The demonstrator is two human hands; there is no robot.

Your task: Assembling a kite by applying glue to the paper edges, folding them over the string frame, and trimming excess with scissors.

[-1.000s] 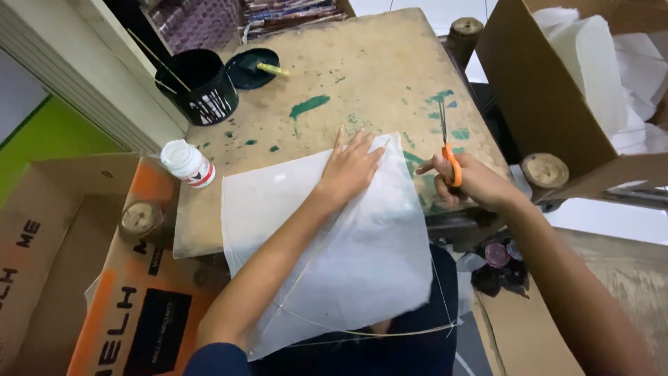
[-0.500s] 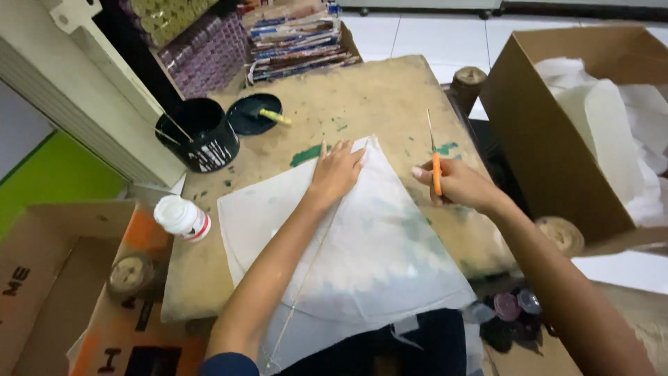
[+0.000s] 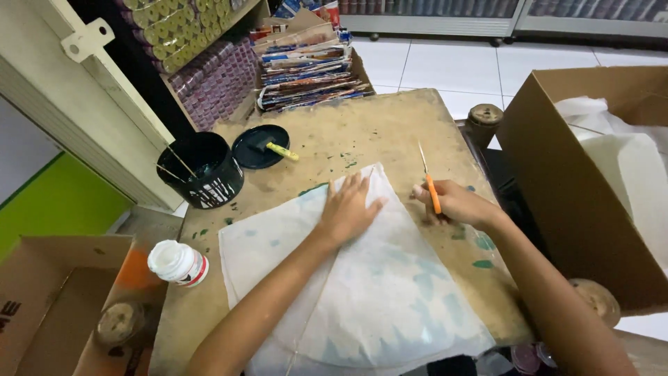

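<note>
- thin white translucent paper sheet (image 3: 362, 292) lies flat on the paint-stained wooden tabletop (image 3: 362, 132), near edge hanging over the front
- left hand (image 3: 348, 209) flat on it, fingers spread, palm down
- right hand (image 3: 456, 203) just past the sheet's right edge, closed around orange-handled scissors (image 3: 431, 186), blades pointing away
- black paint bucket (image 3: 202, 170) far left, white glue jar (image 3: 177, 263) near left, brown cardboard box (image 3: 557, 167) right
</note>
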